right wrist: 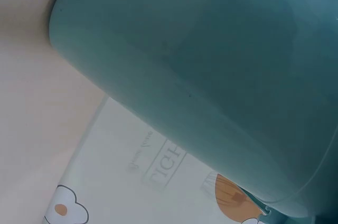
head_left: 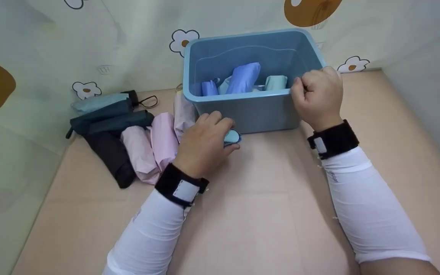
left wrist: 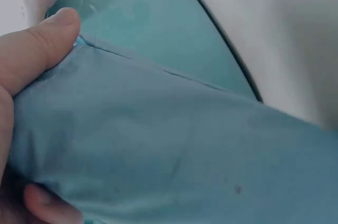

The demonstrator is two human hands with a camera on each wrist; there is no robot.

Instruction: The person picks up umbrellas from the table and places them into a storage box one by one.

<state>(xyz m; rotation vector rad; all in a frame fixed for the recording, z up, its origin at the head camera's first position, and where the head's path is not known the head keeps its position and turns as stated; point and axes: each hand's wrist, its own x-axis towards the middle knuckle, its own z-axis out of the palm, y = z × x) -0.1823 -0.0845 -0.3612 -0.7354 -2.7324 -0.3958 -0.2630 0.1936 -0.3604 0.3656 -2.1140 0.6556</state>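
Observation:
My left hand (head_left: 206, 143) grips a light blue folded umbrella (head_left: 232, 136) in front of the bin, its end showing between thumb and fingers. In the left wrist view the blue cloth of this umbrella (left wrist: 174, 134) fills the lower half, with the thumb (left wrist: 53, 39) on its upper edge. My right hand (head_left: 319, 97) holds the front right corner of the blue plastic bin (head_left: 250, 97), fingers curled over the rim. Inside the bin lie a blue-violet folded bundle (head_left: 244, 78), a pale green one (head_left: 276, 82) and other bundles, partly hidden by the front wall.
Left of the bin lie several folded umbrellas: a dark teal one (head_left: 103, 114), a black one (head_left: 111, 156), pink ones (head_left: 164, 135) and a light blue one (head_left: 99, 102) with a black wrist loop. A patterned wall covering (head_left: 136, 49) stands behind the table (head_left: 250, 221).

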